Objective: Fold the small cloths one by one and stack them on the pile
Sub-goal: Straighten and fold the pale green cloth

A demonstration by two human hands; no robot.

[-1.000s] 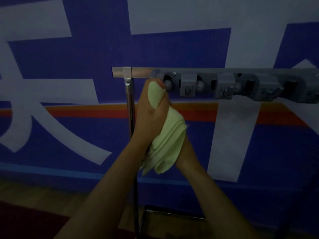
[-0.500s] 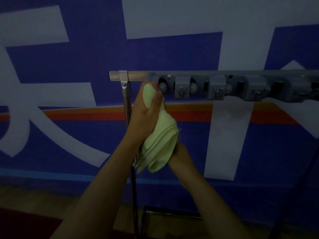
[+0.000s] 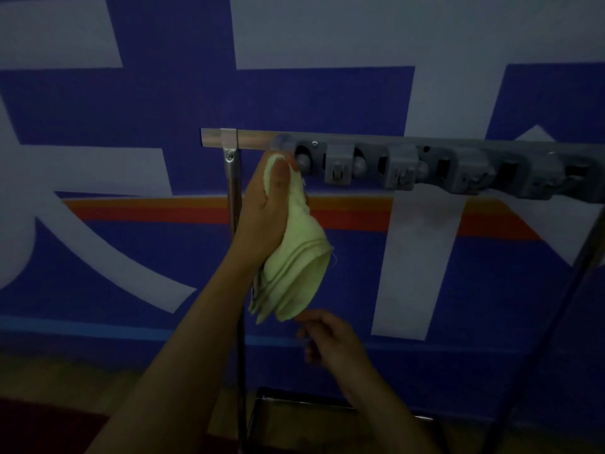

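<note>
One cloth [image 3: 296, 257] in left hand [image 3: 265, 208]

Two bare forearms, no sleeves showing; left hand [image 3: 268, 204] and right hand [image 3: 330, 339] wear no gloves, rings or watch.

1. Just one view, head-mounted, looking forward and slightly down along both forearms.
2. It faces the blue painted wall [image 3: 327, 99] from close range, with the grey metal clip rail [image 3: 425, 165] about level.

The cloth [image 3: 291, 257] hangs below the rack [image 3: 409, 165], perhaps touching its leftmost clip.
</note>
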